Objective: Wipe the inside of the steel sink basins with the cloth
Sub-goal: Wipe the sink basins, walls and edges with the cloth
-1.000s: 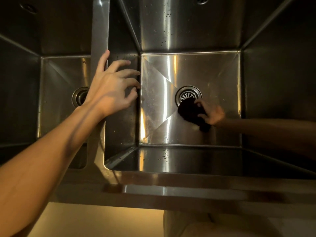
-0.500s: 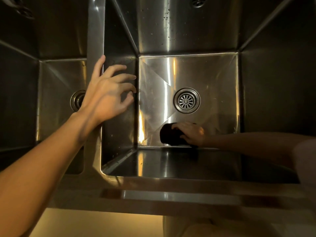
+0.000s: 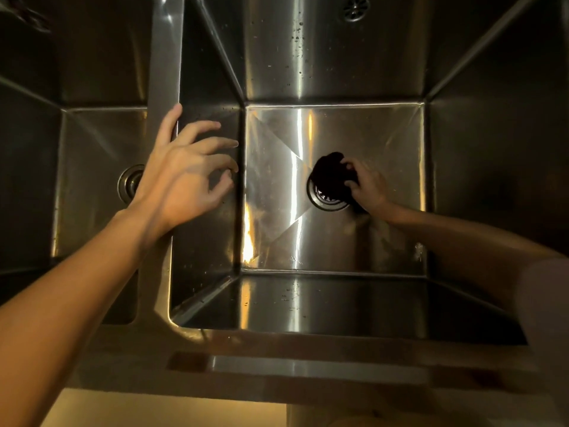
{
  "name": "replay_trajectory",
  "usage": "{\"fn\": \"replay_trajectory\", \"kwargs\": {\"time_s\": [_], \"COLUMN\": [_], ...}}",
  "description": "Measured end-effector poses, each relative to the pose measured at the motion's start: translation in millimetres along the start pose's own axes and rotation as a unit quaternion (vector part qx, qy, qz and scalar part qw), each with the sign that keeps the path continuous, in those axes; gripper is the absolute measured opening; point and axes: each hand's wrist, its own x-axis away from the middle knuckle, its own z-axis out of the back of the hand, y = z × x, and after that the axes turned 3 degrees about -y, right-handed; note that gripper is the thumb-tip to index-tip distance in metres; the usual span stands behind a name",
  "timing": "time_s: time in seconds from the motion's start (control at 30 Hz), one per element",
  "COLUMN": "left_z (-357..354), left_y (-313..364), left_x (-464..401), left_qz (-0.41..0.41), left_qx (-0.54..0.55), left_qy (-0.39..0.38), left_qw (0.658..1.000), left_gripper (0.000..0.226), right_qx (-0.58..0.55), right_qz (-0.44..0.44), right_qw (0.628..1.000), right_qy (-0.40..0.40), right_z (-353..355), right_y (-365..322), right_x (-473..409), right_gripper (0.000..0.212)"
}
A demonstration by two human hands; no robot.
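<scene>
Right hand: right hand (image 3: 368,183) reached to the floor of the right basin (image 3: 338,241), fingers curled round a dark cloth (image 3: 331,177).
Cloth: bunched, near-black, lying over the upper part of the basin's drain (image 3: 328,198) at the centre of the floor; texture too dark to make out.
Left hand: left hand (image 3: 184,174) hovered at the divider (image 3: 166,72) between the basins, fingers spread and loosely bent, thumb touching the divider's edge, holding nothing.
Left basin: left basin (image 3: 86,180), its own drain (image 3: 129,183) partly hidden by the left hand.
Steel: spotted with droplets on the back wall, near the overflow grille (image 3: 355,7).
Writing: none could be read.
</scene>
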Motion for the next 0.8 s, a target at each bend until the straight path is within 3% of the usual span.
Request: {"fn": "replay_trajectory", "kwargs": {"time_s": [0.2,0.53,0.8], "left_z": [-3.4,-4.8,-2.4], "left_y": [-4.0,-1.0,-0.7], "left_x": [0.1,0.1,0.4], "left_qz": [-0.003,-0.004,-0.011], "left_qx": [-0.015,-0.024,-0.016], "left_qy": [0.002,0.022,0.013], "left_qw": [1.000,0.999,1.000], "left_gripper": [0.036,0.036,0.037], "right_qx": [0.001,-0.012,-0.095], "right_qz": [0.055,0.073,-0.092], "right_qw": [0.998,0.997,0.980], "right_qy": [-0.015,-0.022,0.151], "right_z": [0.0,-8.3,-2.6], "right_y": [-14.8,-53.0,-28.7], "right_x": [-30.9,-106.6,-117.5], "right_gripper": [0.051,0.056,0.052]}}
